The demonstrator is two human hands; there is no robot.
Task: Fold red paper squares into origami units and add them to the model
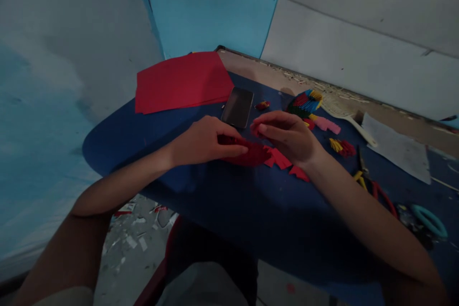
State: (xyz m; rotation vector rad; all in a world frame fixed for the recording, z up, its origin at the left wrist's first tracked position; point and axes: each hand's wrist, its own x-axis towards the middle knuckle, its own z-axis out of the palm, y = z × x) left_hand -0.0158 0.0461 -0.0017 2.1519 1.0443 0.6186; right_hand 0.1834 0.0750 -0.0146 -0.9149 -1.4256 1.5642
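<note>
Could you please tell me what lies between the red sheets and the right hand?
In the head view, a dark phone lies between them.

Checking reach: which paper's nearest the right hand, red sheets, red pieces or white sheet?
Red pieces, close beside the right hand; the red sheets lie farther left, the white sheet farther right.

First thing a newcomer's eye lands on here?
Probably the large red sheets at the far left of the dark blue table, with a dark phone at their right corner. Next, the two bare hands mid-table: the left hand over a blurred red item, the right hand with a small red piece at its fingertips. The turquoise ring-shaped handle stands out at lower right.
</note>
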